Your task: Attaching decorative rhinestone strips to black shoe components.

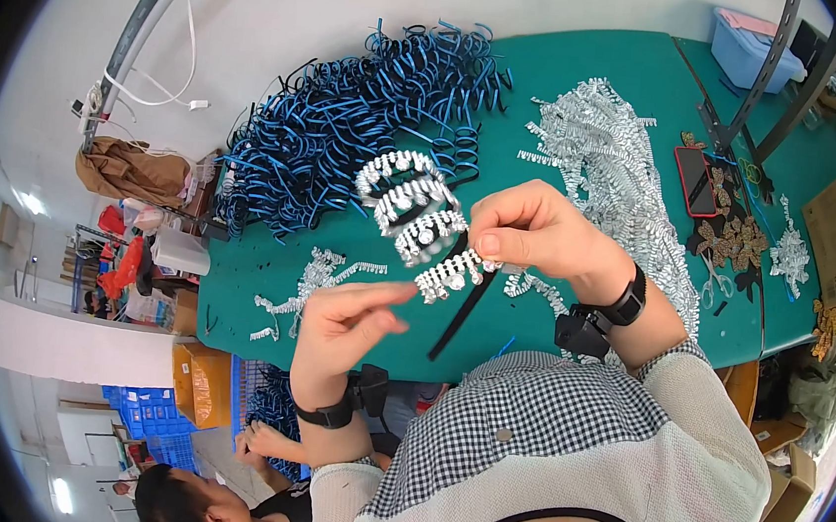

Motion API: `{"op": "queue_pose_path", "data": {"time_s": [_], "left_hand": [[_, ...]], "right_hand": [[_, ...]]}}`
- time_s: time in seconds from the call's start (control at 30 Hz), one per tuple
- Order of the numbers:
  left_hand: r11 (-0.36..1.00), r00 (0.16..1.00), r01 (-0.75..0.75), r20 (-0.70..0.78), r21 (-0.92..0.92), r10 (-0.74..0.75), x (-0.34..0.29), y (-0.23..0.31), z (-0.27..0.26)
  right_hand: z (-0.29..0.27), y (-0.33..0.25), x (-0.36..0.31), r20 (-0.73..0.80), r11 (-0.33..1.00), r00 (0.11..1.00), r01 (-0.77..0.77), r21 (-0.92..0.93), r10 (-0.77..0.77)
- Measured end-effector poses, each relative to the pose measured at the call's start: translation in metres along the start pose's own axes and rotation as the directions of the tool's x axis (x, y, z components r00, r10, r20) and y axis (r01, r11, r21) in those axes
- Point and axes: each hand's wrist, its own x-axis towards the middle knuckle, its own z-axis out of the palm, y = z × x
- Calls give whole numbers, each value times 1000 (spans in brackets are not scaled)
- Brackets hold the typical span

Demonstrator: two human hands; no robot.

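Right hand [540, 232]: we're pinching the beaded strip [430, 232].
Left hand [337, 329]: we're holding fingers apart beside the strip.
Coils [406, 198]: possibly tangling, from one-sided support.

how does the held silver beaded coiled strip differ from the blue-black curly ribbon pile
The silver beaded coiled strip is held in the right hand; the blue-black curly ribbon pile lies on the green table. The strip is smaller than the pile. Both form loops.

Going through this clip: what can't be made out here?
All in the head view:
Silver strip: pinched part, hidden by the right hand.
Left hand: whether it touches the strip, motion blur.
Co-worker: much of the torso, cut off by the bottom edge.
Phone: screen contents, too small.
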Motion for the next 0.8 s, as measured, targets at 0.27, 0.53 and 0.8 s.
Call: {"op": "queue_pose_path", "data": {"time_s": [0.27, 0.53, 0.8], "left_hand": [[947, 976, -83, -169, 311, 141, 17, 34, 37], [985, 975, 142, -184, 94, -123, 24, 28, 49], [989, 966, 84, -254, 120, -51, 16, 26, 42]], "right_hand": [[25, -4, 9, 106, 655, 934, 317, -686, -341], [24, 1, 10, 228, 353, 880, 388, -852, -416], [12, -35, -2, -62, 759, 996, 3, -651, -57]]}}
